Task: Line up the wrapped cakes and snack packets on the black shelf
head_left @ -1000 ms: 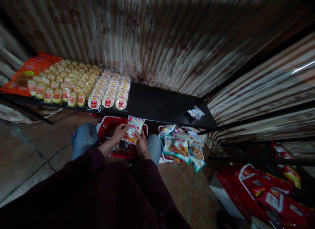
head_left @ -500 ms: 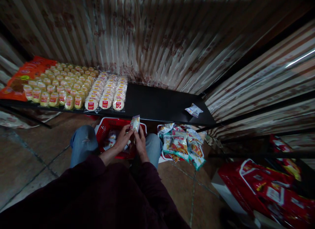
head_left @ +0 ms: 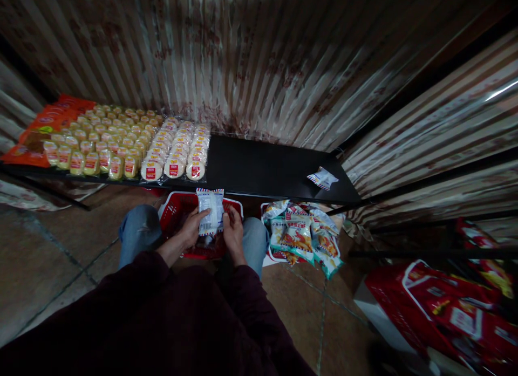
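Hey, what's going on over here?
A person's left hand holds a small white packet over a red basket, with the right hand at the packet's edge. On the black shelf, wrapped snacks stand in rows, and another packet lies near the right end. More packets lie heaped to the right.

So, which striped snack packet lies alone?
The white plastic packet at the right end of the long black shelf; another packet is held, other packets heaped below.
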Demonstrator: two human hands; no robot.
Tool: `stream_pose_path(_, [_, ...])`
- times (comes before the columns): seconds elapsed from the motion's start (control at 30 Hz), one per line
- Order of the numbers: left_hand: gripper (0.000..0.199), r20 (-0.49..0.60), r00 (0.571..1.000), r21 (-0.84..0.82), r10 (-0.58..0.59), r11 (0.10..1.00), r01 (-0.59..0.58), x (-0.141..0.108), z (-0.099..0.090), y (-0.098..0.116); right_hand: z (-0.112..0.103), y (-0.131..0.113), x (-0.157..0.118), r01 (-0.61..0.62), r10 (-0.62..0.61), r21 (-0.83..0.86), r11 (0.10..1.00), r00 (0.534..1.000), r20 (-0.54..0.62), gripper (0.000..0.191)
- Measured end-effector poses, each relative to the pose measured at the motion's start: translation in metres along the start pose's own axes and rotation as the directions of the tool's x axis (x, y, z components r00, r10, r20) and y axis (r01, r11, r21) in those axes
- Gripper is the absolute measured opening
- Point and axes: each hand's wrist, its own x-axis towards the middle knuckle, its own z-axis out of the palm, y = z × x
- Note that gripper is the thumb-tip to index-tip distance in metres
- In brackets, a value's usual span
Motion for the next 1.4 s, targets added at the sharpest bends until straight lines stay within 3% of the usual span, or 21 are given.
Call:
stream_pose_path(0.07, [0.051,0.017,1.0,-0.024,-0.026,0.999,0.026,0.0,-0.002,0.002,0.0,0.001,0.0,-0.121,0.115,0.064,0.991,0.99,0.083,0.038])
stream_pose_path(0.13, [0.049,0.024,0.999,-0.03,-0.047,0.998,0.048,0.001,-0.002,0.003,0.0,0.0,-0.001,-0.153,0.136,0.11,0.982,0.98,0.144,0.033])
stream_pose_path(0.47, [0.046,0.103,0.991,-0.046,-0.089,0.994,0.095,0.006,0.006,0.005,0.001,0.0,0.002,-0.105,0.101,0.197,0.975,0.994,0.028,0.027])
stream_pose_path(0.57, [0.043,0.092,0.992,-0.07,-0.083,0.994,0.089,0.006,0.011,0.007,0.0,-0.003,0.004,-0.037,0.037,0.137,0.99,0.999,0.002,0.031])
stream_pose_path(0.67, [0.045,0.087,0.995,-0.078,-0.056,0.995,0.063,0.008,0.013,0.007,-0.003,-0.007,0.005,0.122,-0.124,-0.062,0.991,0.991,-0.046,0.036])
stream_pose_path(0.8, [0.045,0.09,0.996,-0.07,-0.025,0.997,0.031,0.012,0.014,0.005,-0.008,-0.012,0.009,0.374,-0.382,-0.317,0.872,0.923,0.041,0.033])
stream_pose_path(0.93, [0.045,0.108,0.994,-0.064,0.0,0.998,0.007,0.014,0.019,0.009,-0.006,-0.015,0.016,0.45,-0.45,-0.383,0.807,0.888,0.094,0.031])
stream_pose_path(1.1, [0.04,0.163,0.986,-0.045,0.046,0.998,-0.039,0.011,0.026,0.019,-0.003,-0.023,0.019,0.353,-0.348,-0.314,0.882,0.935,0.074,0.036])
stream_pose_path(1.27, [0.044,0.213,0.967,0.032,0.138,0.989,-0.148,0.014,0.028,0.026,-0.002,-0.042,0.018,0.25,-0.214,-0.169,0.953,0.955,0.204,0.059])
stream_pose_path(1.4, [0.048,0.197,0.954,0.24,0.225,0.933,-0.269,0.02,0.029,0.031,-0.004,-0.051,0.025,0.144,-0.115,-0.082,0.986,0.949,0.293,0.068])
